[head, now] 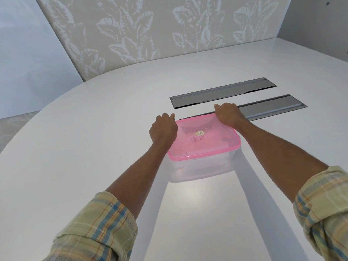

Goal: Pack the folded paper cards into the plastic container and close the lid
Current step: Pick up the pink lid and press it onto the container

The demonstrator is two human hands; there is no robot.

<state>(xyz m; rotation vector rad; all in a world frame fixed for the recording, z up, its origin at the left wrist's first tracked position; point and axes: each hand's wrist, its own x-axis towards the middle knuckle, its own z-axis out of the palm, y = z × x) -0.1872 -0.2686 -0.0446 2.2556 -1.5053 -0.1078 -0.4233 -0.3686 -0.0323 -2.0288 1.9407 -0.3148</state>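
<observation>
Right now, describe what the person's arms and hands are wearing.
Both hands, left and right, are bare, with no gloves, rings or watch visible. Each forearm is bare up to a rolled-up plaid sleeve, left and right, pale yellow with blue and orange stripes.

A white, rounded table (84, 147) carries a clear plastic container (199, 166) with a pink lid (205, 142). Just beyond the container, two grey recessed panels (222, 92) sit in the tabletop.

Under my hands: translucent pink plastic lid (204, 140), glossy, on clear plastic container (199, 166). White table (94, 138) smooth w/ soft sheen. Grey brushed-metal slot covers (222, 91), matt. My sleeves (98, 228): plaid woven cloth.
</observation>
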